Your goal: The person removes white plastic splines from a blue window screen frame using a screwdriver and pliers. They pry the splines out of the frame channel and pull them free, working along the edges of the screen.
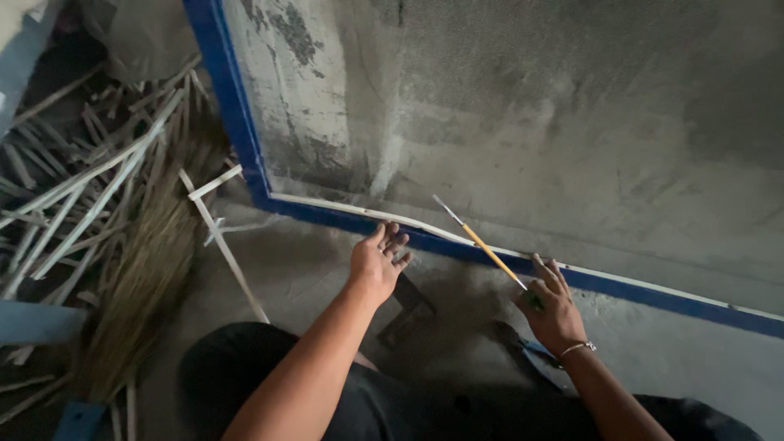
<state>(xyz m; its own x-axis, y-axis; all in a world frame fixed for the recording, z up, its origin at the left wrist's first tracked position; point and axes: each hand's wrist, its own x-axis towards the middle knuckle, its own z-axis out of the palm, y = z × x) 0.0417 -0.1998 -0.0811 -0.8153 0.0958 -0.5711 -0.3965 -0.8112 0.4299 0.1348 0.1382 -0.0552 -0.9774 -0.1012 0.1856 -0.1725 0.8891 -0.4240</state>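
Left hand [377,263] spread flat, arm extended; right hand [553,309] apparently pinching, wrist bent.

We see a grey concrete floor [310,269], rough and dusty, running up to the blue strip [653,292] at the foot of the far wall. On its left lies a heap of pale wooden slats [73,196] (loosely crossed) with a straw broom [139,278] beside them, nearer us.

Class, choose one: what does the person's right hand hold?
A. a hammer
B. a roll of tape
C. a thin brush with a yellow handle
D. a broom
C: the right hand grips a thin brush with a yellow handle, angled up toward the blue strip along the wall.
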